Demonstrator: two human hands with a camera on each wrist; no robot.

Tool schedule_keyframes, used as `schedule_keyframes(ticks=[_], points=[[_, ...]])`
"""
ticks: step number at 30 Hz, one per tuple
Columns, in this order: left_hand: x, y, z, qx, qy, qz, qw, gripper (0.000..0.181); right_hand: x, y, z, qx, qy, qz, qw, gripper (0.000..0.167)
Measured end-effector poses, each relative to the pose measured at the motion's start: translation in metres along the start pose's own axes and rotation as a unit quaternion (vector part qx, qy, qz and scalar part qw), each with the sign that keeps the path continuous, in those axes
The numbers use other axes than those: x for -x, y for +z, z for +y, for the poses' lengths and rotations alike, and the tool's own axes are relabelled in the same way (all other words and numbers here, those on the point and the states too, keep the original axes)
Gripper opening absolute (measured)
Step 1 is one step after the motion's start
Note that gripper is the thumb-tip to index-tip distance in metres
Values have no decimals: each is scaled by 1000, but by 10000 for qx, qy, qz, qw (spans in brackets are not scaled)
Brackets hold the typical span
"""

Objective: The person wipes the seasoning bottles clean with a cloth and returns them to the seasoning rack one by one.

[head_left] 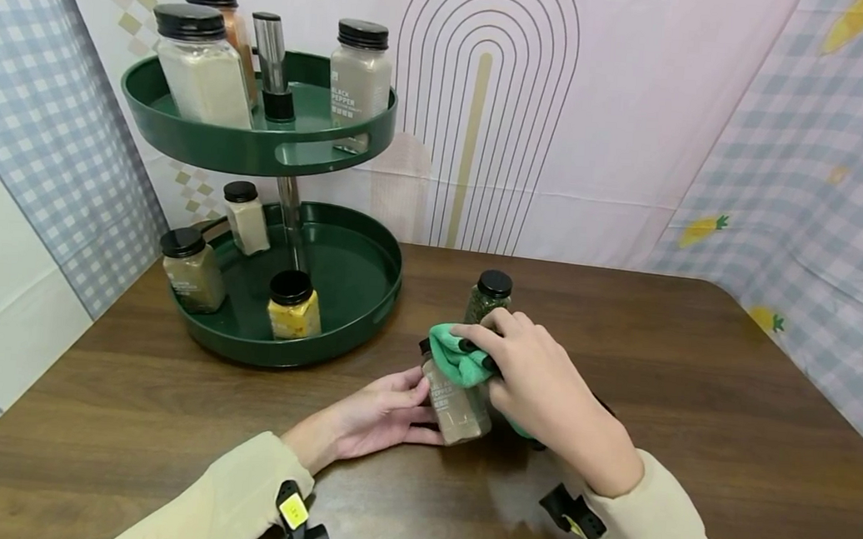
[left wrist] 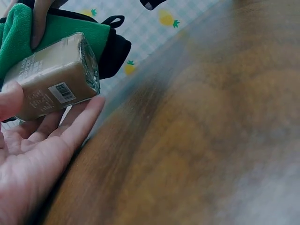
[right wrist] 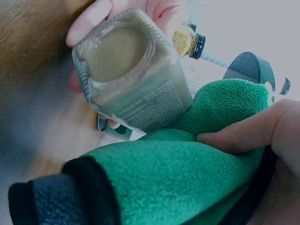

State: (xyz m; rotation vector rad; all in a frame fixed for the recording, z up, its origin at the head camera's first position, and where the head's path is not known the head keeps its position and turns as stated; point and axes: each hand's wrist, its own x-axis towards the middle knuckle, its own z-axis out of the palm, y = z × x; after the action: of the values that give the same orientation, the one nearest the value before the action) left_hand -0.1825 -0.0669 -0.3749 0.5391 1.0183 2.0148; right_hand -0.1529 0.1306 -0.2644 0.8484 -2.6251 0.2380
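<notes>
Brown table (head_left: pixel 665 361) is spanning below; green two-tier stand (head_left: pixel 342 255) is sitting back-left. Right hand (head_left: pixel 540 377) is clamping green cloth (head_left: pixel 459 357); left hand (head_left: pixel 384 416) is gripping powder jar (head_left: pixel 457 413). Jar's leaning, hanging clear of table, cloth touching it.

The cloth (head_left: pixel 455 358) is bright green with black edging, the jar (head_left: pixel 457 413) greyish tan with white print. The tiered stand (head_left: pixel 215 144) is dark green, the table (head_left: pixel 664 386) grained brown. Yellow pineapples dot the blue-and-white checked fabric (head_left: pixel 774 202).
</notes>
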Motion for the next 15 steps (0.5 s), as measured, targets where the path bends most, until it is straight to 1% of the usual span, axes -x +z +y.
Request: schedule_keyframes(ticks=[3, 5, 9, 12, 15], points=[[0, 1, 0, -33, -46, 36, 10000, 61, 0, 0, 0, 10, -40, -35, 10000, 54], [0, 1, 1, -39, -55, 68, 10000, 60, 0, 0, 1, 12, -45, -160, 9999, 54], [0, 2, 1, 36, -115, 192, 9997, 57, 1, -3, 1, -7, -94, -613, 9981, 51], [-1, 3, 1, 208, -183, 320, 9991, 56, 3, -7, 2, -27, -203, -1057, 9942, 49], [-2, 3, 2, 388, -253, 419, 9980, 54, 5, -11, 2, -55, -314, -1407, 9895, 48]])
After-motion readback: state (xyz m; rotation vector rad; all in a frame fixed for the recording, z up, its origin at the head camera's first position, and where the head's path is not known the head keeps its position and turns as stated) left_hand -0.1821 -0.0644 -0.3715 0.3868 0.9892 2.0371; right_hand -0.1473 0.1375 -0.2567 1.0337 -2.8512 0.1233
